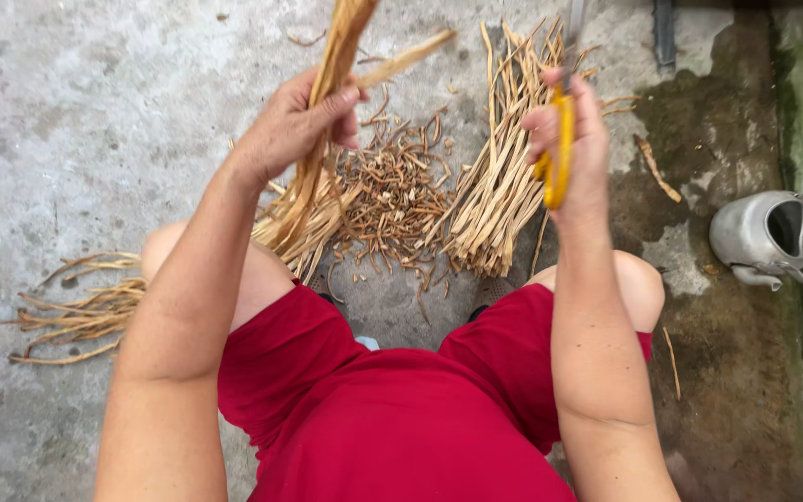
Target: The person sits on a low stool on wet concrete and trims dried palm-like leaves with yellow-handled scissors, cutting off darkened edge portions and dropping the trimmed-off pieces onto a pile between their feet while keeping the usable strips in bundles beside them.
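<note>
Your red shorts (392, 409) fill the bottom of the view, knees spread over the concrete floor (76, 121). Your left hand (295, 121) is closed around a bundle of tan strips (313, 177), thumb pressed across them; the bundle runs up past the top edge and hangs down to a heap by your left knee. Your right hand (573, 139) is curled tight on the yellow handles of scissors (559, 153); the blades are barely visible. Between your hands, short cut scraps (392, 200) lie on the floor, just beside a pile of trimmed strips (499, 186). A metal kettle (773, 237) sits near the floor's right edge.
</note>
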`<move>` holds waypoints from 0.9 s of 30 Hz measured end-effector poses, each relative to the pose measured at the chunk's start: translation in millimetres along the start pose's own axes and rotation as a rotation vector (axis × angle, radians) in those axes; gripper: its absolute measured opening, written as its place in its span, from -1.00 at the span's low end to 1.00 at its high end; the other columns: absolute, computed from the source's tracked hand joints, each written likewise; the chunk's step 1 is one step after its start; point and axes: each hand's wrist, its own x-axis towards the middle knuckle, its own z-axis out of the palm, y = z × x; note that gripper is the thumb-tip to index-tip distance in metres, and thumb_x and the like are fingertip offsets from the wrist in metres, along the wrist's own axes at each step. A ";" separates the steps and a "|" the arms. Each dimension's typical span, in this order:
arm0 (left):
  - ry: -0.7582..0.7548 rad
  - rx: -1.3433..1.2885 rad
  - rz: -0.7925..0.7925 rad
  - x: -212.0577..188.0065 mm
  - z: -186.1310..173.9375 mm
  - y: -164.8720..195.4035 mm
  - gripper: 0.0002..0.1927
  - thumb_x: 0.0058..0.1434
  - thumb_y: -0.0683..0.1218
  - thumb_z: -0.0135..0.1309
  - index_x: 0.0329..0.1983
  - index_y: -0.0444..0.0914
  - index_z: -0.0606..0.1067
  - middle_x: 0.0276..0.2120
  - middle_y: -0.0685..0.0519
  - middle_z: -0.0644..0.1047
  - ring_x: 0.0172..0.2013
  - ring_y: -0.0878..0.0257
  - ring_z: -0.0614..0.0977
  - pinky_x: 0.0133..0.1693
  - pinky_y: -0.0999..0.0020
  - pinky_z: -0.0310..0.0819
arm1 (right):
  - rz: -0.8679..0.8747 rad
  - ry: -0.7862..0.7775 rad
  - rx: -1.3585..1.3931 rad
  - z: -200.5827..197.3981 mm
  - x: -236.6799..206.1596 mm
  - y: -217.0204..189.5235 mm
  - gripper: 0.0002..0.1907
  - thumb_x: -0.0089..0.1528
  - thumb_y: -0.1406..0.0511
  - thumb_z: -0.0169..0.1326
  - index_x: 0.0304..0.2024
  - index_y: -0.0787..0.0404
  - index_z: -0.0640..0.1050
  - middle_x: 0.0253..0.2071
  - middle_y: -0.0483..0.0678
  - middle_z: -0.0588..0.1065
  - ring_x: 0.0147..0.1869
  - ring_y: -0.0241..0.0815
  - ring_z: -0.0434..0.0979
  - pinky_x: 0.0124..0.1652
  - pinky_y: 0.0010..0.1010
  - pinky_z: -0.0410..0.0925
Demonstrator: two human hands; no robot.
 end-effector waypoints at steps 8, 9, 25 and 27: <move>-0.057 -0.239 0.096 9.2 32.2 17.2 -0.50 0.45 0.16 -0.02 0.28 -0.24 0.41 -0.46 0.21 0.44 -0.55 0.48 0.42 -0.50 0.59 0.33 | -0.062 -0.021 -0.018 22.3 4.2 29.5 -0.49 0.38 0.29 0.11 0.34 0.26 0.33 -0.32 -0.17 0.48 -0.31 -0.45 0.44 -0.37 -0.66 0.28; -0.084 -0.306 0.112 10.3 35.5 16.1 -0.46 0.45 0.21 -0.07 0.30 -0.22 0.39 -0.47 0.22 0.42 -0.56 0.49 0.39 -0.51 0.61 0.31 | -0.050 -0.010 -0.026 21.9 2.8 32.4 -0.49 0.37 0.29 0.12 0.33 0.27 0.34 -0.30 -0.18 0.49 -0.29 -0.45 0.46 -0.36 -0.66 0.29; -0.087 -0.407 -0.091 31.7 96.7 -63.9 -0.60 0.46 0.07 0.06 0.04 -0.37 0.54 -0.24 0.10 0.63 -0.27 0.38 0.64 -0.19 0.44 0.59 | -0.093 0.025 -0.006 43.3 4.2 59.3 -0.59 0.29 0.51 0.19 0.16 0.21 0.42 -0.14 -0.14 0.54 -0.06 -0.41 0.53 -0.04 -0.60 0.41; -0.099 -0.413 -0.086 34.2 105.0 -71.0 -0.62 0.39 0.08 0.09 0.05 -0.30 0.54 -0.21 0.11 0.64 -0.25 0.39 0.66 -0.20 0.46 0.59 | -0.084 0.022 0.013 47.9 8.7 62.2 -0.57 0.27 0.51 0.21 0.15 0.21 0.41 -0.16 -0.15 0.53 -0.09 -0.40 0.54 -0.05 -0.59 0.44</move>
